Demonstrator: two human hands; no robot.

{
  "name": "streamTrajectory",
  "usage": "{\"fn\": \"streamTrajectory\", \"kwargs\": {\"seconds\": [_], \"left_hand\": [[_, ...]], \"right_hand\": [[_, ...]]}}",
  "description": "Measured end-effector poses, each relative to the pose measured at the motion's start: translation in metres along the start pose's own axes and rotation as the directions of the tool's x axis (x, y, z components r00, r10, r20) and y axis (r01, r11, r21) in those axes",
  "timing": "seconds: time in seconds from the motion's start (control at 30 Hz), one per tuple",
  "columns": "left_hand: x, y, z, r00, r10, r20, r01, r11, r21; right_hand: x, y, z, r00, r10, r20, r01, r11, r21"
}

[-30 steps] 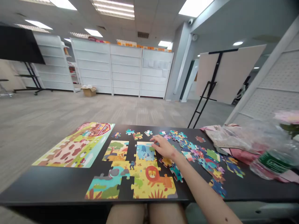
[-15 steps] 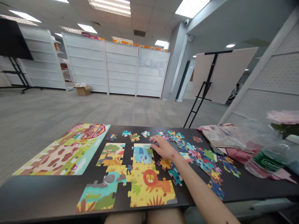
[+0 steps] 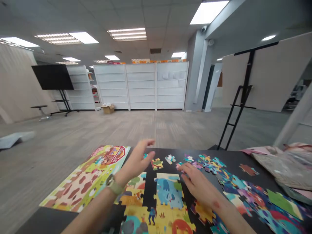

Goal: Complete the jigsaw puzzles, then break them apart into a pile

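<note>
My left hand (image 3: 137, 159) reaches forward over the black table (image 3: 234, 159), fingers spread and holding nothing, above loose puzzle pieces (image 3: 157, 163) near the table's far edge. A watch sits on that wrist. My right hand (image 3: 198, 185) lies flat with fingers stretched out, beside the partly assembled animal puzzle (image 3: 167, 201) with its blue elephant. Its fingertips touch small loose pieces. A scatter of colourful loose pieces (image 3: 243, 191) spreads to the right.
A finished farm puzzle sheet (image 3: 87, 178) lies at the table's left. Crumpled plastic bags and cloth (image 3: 285, 165) sit at the right. Beyond are grey floor, white shelving (image 3: 141, 86), a black easel (image 3: 237, 104) and a screen on a stand (image 3: 53, 78).
My left hand has come into view and reached forward over the table. The camera has tilted up and moved closer. My right hand stays near the elephant section.
</note>
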State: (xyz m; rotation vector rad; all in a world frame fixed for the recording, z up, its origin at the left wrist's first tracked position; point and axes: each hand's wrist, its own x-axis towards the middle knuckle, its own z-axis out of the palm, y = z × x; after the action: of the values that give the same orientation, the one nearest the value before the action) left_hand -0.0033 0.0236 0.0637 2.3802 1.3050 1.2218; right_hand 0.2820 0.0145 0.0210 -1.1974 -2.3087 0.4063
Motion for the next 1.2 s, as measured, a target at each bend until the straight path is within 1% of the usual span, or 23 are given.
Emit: {"fn": "streamTrajectory", "kwargs": {"seconds": [0.07,0.13,0.17,0.2,0.27,0.43,0.5,0.6,0.67,0.7,0.77,0.83,0.87,0.9,0.93,1.0,1.03,1.07,1.1,1.17,1.2], "left_hand": [[0.005,-0.016,0.019,0.988,-0.014,0.155,-0.003,0.994,0.109],[0.004,-0.031,0.038,0.948,-0.062,0.313,-0.007,0.977,0.213],[0.003,-0.037,0.045,0.93,-0.087,0.358,-0.004,0.969,0.245],[0.0,-0.042,0.05,0.918,-0.108,0.381,0.003,0.964,0.267],[-0.004,-0.048,0.054,0.91,-0.13,0.393,0.015,0.96,0.281],[-0.007,-0.051,0.047,0.895,-0.168,0.414,0.08,0.972,0.22],[-0.007,-0.051,0.044,0.904,-0.169,0.393,0.118,0.982,0.151],[-0.008,-0.046,0.046,0.944,-0.186,0.274,0.204,0.978,-0.039],[-0.01,-0.036,0.055,0.953,-0.233,0.196,0.274,0.936,-0.222],[-0.012,-0.029,0.061,0.951,-0.255,0.177,0.3,0.901,-0.313],[-0.016,-0.012,0.075,0.945,-0.268,0.186,0.325,0.823,-0.465],[-0.02,0.006,0.086,0.944,-0.247,0.22,0.329,0.774,-0.541],[-0.023,0.014,0.089,0.944,-0.226,0.239,0.324,0.767,-0.553],[-0.025,0.02,0.09,0.947,-0.202,0.248,0.309,0.776,-0.549],[-0.027,0.024,0.089,0.952,-0.176,0.249,0.285,0.802,-0.524],[-0.031,0.028,0.082,0.955,-0.096,0.28,0.209,0.889,-0.408],[-0.032,0.027,0.078,0.944,-0.045,0.326,0.158,0.931,-0.329],[-0.034,0.025,0.074,0.921,0.002,0.39,0.103,0.963,-0.248],[-0.035,0.023,0.07,0.886,0.037,0.463,0.051,0.983,-0.176],[-0.036,0.02,0.066,0.81,0.062,0.583,-0.023,0.997,-0.073],[-0.036,0.018,0.064,0.787,0.055,0.614,-0.042,0.998,-0.036]], "right_hand": [[0.0,0.0,0.003,0.999,0.015,0.03,-0.014,0.999,-0.03],[-0.001,-0.001,0.004,0.998,0.038,0.051,-0.035,0.998,-0.056],[-0.001,-0.002,0.005,0.997,0.049,0.057,-0.045,0.997,-0.067],[-0.002,-0.002,0.005,0.997,0.055,0.061,-0.051,0.996,-0.077],[-0.002,-0.002,0.004,0.997,0.054,0.063,-0.048,0.995,-0.088],[-0.002,0.001,0.003,0.998,0.047,0.046,-0.043,0.996,-0.072],[-0.001,0.003,0.001,0.998,0.054,0.035,-0.053,0.998,-0.043],[0.001,0.003,-0.002,0.997,0.076,-0.002,-0.076,0.996,0.041],[0.002,0.0,-0.002,0.991,0.131,-0.011,-0.128,0.982,0.14],[0.003,-0.003,-0.001,0.987,0.164,-0.001,-0.16,0.963,0.216],[0.005,-0.008,0.003,0.979,0.198,0.046,-0.199,0.887,0.416],[0.006,-0.01,0.008,0.978,0.183,0.097,-0.205,0.778,0.594],[0.007,-0.009,0.01,0.977,0.18,0.11,-0.209,0.744,0.635],[0.007,-0.005,0.011,0.975,0.191,0.111,-0.217,0.742,0.635],[0.007,0.0,0.01,0.972,0.21,0.102,-0.229,0.772,0.593],[0.006,0.014,0.005,0.968,0.24,0.075,-0.249,0.865,0.437],[0.006,0.021,0.002,0.967,0.244,0.07,-0.252,0.897,0.362],[0.005,0.028,-0.001,0.967,0.243,0.074,-0.254,0.916,0.311],[0.004,0.034,-0.002,0.967,0.241,0.086,-0.256,0.923,0.287],[0.002,0.04,-0.003,0.964,0.246,0.105,-0.266,0.922,0.283],[0.001,0.041,-0.002,0.962,0.249,0.114,-0.272,0.92,0.281]]}}
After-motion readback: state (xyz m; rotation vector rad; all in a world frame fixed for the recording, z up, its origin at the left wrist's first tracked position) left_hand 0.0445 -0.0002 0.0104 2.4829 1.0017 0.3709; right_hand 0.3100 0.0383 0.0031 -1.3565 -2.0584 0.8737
